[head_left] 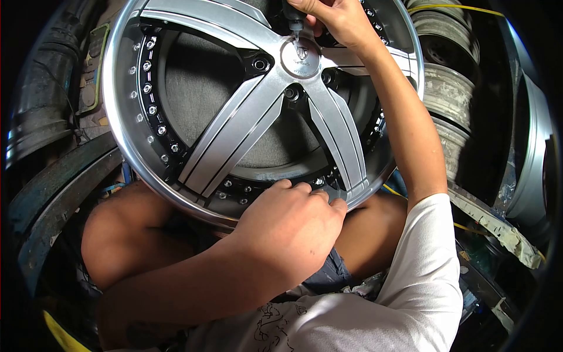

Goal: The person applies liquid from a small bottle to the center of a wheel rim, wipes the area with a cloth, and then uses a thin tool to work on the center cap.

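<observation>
A silver multi-spoke wheel rim (234, 139) with a row of bolts round its edge lies face up over the person's crossed legs. My right hand (340, 20) grips a dark, narrow tool (293, 16) at the top, partly cut off by the frame edge. The tool's thin tip points down at the round centre cap (301, 57); whether it touches is unclear. At the lower edge of the wheel, my left hand (290, 226) is closed, knuckles up, against the rim. Its fingertips are hidden, and what they hold cannot be made out.
More wheels are stacked at the right (443, 97), beside a worn metal beam (492, 220). Another silver rim (533, 152) stands at the far right. Dark curved metal parts (61, 188) lie at the left. A yellow cord (457, 7) runs at the upper right.
</observation>
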A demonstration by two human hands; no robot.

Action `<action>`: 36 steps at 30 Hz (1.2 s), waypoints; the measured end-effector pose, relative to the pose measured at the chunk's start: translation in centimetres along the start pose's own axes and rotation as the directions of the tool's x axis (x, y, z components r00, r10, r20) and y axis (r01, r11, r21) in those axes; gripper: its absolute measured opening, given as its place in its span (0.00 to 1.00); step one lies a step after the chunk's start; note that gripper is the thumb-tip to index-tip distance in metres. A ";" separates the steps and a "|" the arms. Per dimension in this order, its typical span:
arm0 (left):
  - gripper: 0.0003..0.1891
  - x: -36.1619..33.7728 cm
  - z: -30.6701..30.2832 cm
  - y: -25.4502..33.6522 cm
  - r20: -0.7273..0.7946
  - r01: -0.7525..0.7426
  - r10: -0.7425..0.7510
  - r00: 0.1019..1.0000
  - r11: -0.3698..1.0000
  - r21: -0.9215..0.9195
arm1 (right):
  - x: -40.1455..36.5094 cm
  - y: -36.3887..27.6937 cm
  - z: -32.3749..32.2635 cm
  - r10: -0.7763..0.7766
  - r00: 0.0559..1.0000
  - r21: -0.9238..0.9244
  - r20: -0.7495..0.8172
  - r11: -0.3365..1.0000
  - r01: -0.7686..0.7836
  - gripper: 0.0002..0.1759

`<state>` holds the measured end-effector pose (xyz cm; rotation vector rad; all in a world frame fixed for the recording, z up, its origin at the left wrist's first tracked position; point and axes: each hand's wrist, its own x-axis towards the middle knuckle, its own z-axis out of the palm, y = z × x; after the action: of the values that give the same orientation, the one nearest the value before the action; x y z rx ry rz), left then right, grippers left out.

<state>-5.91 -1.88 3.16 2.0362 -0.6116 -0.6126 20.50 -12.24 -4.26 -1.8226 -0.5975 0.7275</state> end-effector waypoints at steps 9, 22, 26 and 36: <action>0.09 0.0 -0.1 0.0 0.007 0.005 -0.004 1.000 1.000 -0.002 | 0.0 -0.1 0.0 0.010 1.000 -0.007 -0.024 1.000 -0.010 0.16; 0.10 0.1 -0.3 0.1 0.038 0.012 -0.012 0.999 1.000 0.002 | 0.0 0.1 0.0 -0.016 0.999 -0.030 -0.049 0.999 0.015 0.17; 0.10 0.1 -0.3 0.1 0.042 0.014 -0.014 0.999 1.000 0.002 | -0.1 -0.1 0.1 -0.032 0.997 -0.063 -0.066 0.998 0.028 0.17; 0.10 0.1 -0.3 0.1 0.045 0.019 -0.019 0.999 1.000 0.004 | -0.1 -0.1 0.1 -0.023 0.995 -0.026 -0.094 0.999 0.021 0.17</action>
<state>-5.70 -1.79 3.34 2.0379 -0.6209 -0.6705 20.31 -12.19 -4.14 -1.8596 -0.5663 0.6185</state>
